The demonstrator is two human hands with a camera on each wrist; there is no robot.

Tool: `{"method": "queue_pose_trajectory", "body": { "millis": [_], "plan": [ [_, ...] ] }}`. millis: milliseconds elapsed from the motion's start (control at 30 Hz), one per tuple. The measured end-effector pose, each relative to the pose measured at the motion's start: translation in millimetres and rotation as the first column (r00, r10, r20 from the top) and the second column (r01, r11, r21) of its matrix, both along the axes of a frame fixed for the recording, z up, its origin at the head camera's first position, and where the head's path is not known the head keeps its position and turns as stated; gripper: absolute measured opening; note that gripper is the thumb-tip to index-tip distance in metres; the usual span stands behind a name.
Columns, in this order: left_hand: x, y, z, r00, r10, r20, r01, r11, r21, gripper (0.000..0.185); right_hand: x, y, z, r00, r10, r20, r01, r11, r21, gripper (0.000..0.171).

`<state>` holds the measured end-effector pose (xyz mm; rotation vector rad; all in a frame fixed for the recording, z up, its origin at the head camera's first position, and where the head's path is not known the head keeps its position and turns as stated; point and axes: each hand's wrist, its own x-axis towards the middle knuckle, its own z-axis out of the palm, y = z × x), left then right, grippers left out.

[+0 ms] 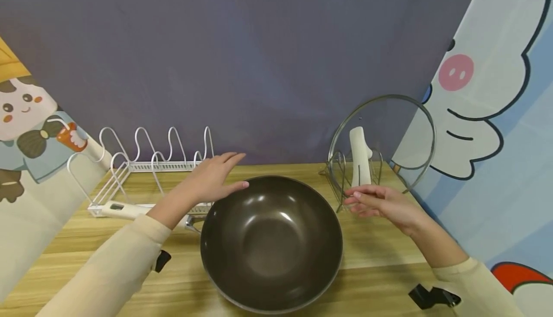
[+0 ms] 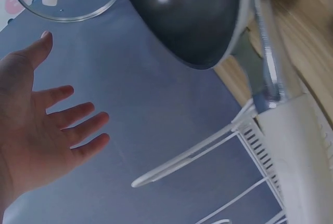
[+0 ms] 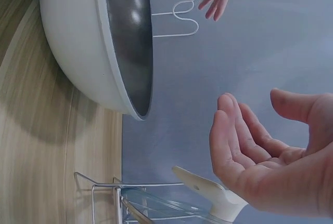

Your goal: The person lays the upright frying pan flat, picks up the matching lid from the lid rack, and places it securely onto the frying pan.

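A wok (image 1: 272,245), dark inside and pale outside, sits on the wooden table with its cream handle (image 1: 125,210) pointing left. My left hand (image 1: 211,178) hovers above the wok's left rim, fingers extended and holding nothing. On the right, my right hand (image 1: 384,206) is in the air beside the wok, its fingers loosely bent around nothing. Just beyond it a glass lid (image 1: 390,97) with a cream handle (image 1: 360,156) stands upright in a small wire stand (image 1: 339,182). In the right wrist view the right hand's thumb is apart from the fingers.
A white wire dish rack (image 1: 129,163) stands at the back left, partly behind the wok handle and left forearm. A grey backdrop (image 1: 259,67) rises behind the table (image 1: 371,278). Cartoon-printed curtains (image 1: 510,173) flank both sides.
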<state>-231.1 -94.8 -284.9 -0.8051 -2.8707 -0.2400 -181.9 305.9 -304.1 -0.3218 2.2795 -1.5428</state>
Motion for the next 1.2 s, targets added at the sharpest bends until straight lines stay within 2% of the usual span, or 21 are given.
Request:
{"method": "queue_pose_trajectory", "body": {
  "millis": [233, 567, 900, 1200],
  "plan": [
    [-9.6, 10, 10.8, 0.998, 0.01, 0.06, -0.01, 1.0, 0.007, 0.08, 0.7, 4, 1.6, 1.0, 0.014, 0.0, -0.014, 1.0, 0.0, 0.056],
    [-22.1, 21, 10.4, 0.997, 0.008, 0.072, -0.009, 1.0, 0.009, 0.08, 2.3, 8, 1.9, 1.0, 0.006, -0.018, -0.006, 1.0, 0.001, 0.053],
    [-33.1, 38, 17.8, 0.995, 0.021, 0.096, -0.022, 1.0, 0.011, 0.08, 1.9, 9, 7.1, 0.998, -0.012, -0.056, 0.011, 1.0, -0.005, 0.054],
    [-44.5, 53, 20.8, 0.997, -0.019, 0.073, 0.017, 0.999, 0.033, 0.076, 3.7, 10, 12.4, 0.992, -0.049, -0.116, 0.053, 0.998, 0.023, 0.052]
  ]
}}
